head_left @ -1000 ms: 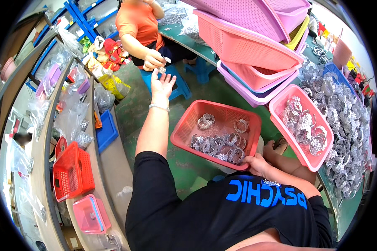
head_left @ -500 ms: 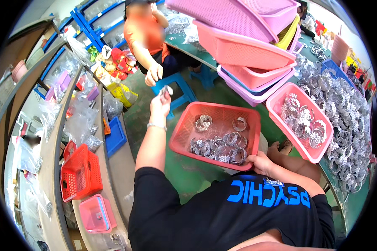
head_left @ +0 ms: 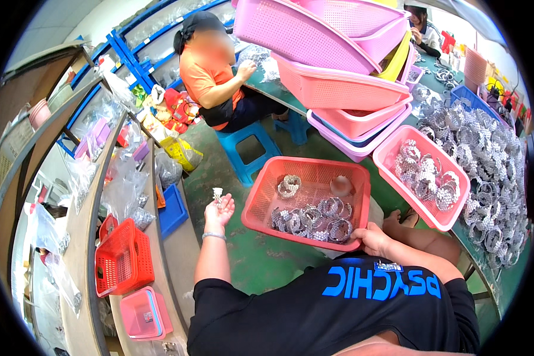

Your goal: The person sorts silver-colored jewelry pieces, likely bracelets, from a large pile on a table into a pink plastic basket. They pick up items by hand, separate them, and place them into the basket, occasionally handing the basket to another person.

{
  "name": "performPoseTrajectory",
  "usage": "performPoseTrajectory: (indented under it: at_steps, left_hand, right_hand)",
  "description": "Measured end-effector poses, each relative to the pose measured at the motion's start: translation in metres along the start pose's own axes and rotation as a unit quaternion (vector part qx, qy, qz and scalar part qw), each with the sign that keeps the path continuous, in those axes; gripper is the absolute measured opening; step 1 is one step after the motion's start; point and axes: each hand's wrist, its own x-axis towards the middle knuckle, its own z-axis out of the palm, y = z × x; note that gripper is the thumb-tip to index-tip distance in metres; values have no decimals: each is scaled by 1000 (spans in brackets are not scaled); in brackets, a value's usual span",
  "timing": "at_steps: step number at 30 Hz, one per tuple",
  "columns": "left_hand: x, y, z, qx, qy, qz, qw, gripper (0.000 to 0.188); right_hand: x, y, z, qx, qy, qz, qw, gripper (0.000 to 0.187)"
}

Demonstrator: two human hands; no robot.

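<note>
Palm up, my left hand (head_left: 219,215) holds a small glittering silver-white piece (head_left: 218,194) at its fingers; its exact kind is unclear. A pale band circles that wrist. My right hand (head_left: 372,238) grips the near right corner of a red-pink plastic basket (head_left: 261,221), thumb over the rim and fingers partly hidden. Inside the basket, several sparkling silver bracelets (head_left: 314,221) are heaped along the near side. One more bracelet (head_left: 289,186) lies apart at the far left, and a pale round shape (head_left: 340,186) shows at the far right.
A pink basket of bracelets (head_left: 422,178) rests at the right, beside a large bracelet pile (head_left: 486,196) on the green table. Stacked baskets (head_left: 338,80) tower ahead. A co-worker in orange (head_left: 207,77) sits on a blue stool (head_left: 249,151). Shelves with red baskets (head_left: 124,258) line the left.
My left hand has drawn back toward me and turned palm up. The co-worker's hand, earlier stretched toward it, has withdrawn to the table. My right hand still holds the basket.
</note>
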Motion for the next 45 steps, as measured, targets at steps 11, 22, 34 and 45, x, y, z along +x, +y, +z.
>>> performPoseTrajectory:
  at_steps: [11, 22, 34, 45]
  left_hand:
    - [-1, -38, -33, -48, -190, -74, 978, 37]
    - [-39, -32, -28, -63, -279, -47, 957, 37]
    - [-164, 44, -8, -97, -348, 34, 932, 36]
    - [-260, 74, 84, 29, -311, 64, 948, 46]
  right_hand:
    - [8, 7, -6, -44, -33, -21, 998, 33]
    - [-6, -9, 10, -122, -62, -56, 989, 39]
    - [-56, -59, 62, -174, -97, -108, 974, 38]
    - [-183, -106, 25, -187, -15, -258, 948, 34]
